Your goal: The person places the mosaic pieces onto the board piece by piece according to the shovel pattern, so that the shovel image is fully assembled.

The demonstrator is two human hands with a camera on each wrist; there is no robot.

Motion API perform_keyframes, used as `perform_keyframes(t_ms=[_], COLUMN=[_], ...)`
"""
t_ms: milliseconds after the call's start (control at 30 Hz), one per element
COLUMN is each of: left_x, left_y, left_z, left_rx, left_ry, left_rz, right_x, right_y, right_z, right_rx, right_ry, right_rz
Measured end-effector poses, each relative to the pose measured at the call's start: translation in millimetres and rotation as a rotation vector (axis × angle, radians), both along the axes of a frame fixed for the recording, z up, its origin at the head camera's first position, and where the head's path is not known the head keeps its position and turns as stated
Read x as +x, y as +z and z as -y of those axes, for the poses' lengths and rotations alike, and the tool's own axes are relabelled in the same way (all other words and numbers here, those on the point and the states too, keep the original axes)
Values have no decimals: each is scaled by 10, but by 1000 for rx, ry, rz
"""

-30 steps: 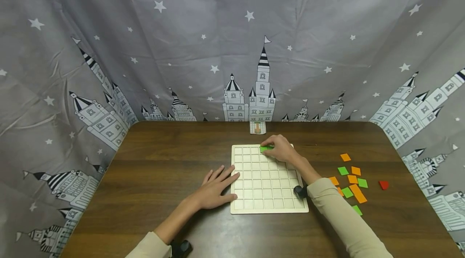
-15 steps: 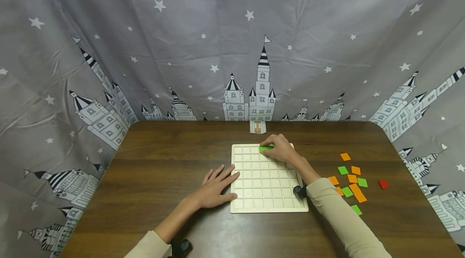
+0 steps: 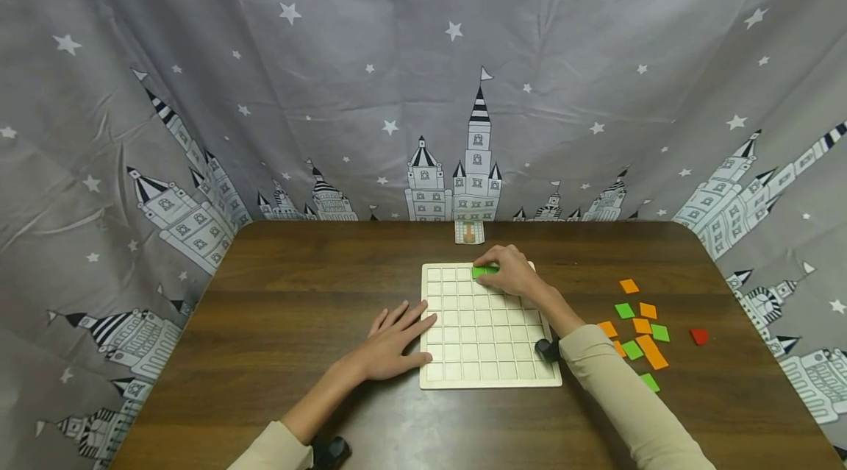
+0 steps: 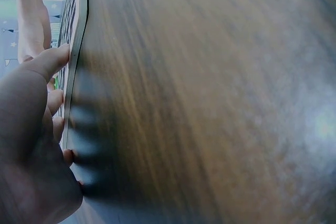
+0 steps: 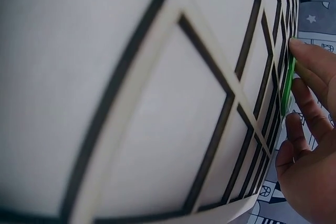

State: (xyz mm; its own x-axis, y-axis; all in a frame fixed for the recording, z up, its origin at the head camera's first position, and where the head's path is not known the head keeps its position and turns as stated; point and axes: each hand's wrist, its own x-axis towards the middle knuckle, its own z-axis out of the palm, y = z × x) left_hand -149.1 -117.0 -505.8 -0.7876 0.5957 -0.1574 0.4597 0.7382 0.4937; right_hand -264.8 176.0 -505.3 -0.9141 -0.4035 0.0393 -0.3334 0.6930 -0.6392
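Observation:
A cream grid board [image 3: 487, 365] with square recesses lies flat on the wooden table. My right hand [image 3: 513, 271] is over its far edge and pinches a green tile [image 3: 479, 273] at the top row of recesses. Part of the green is covered by the fingers, so I cannot tell whether it is one piece or more. In the right wrist view the green tile [image 5: 287, 85] appears edge-on against the board, under the fingertips. My left hand [image 3: 392, 343] lies with spread fingers on the board's left edge, its thumb and fingertips touching the rim.
Loose green tiles [image 3: 624, 311] and orange tiles [image 3: 629, 286] lie scattered on the table to the right, with a longer orange piece [image 3: 652, 352] and a red piece [image 3: 698, 337]. A small pattern card [image 3: 470, 232] is at the back edge, before a grey castle-print curtain [image 3: 370, 109].
Hardly anything differs. The right fingers shift very slightly at the green tile, and the left hand stays in place on the board's edge.

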Motion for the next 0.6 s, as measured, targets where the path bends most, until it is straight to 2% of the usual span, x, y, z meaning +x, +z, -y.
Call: perform_keyframes(t_ms=[300,467,600], left_x=[2,13,22], left_y=[-3,4,8], left_z=[-8,-1,6], left_rx=[3,12,26], left_ry=[-6,-7,-8], left_rz=[-7,-14,-21], right_x=[36,65,83], right_y=[56,133,175], right_z=[-78,-237,-418], right_rx=[-49,-105,-128], right_ry=[-11,-4,-19], right_rz=[-11,-24,-73])
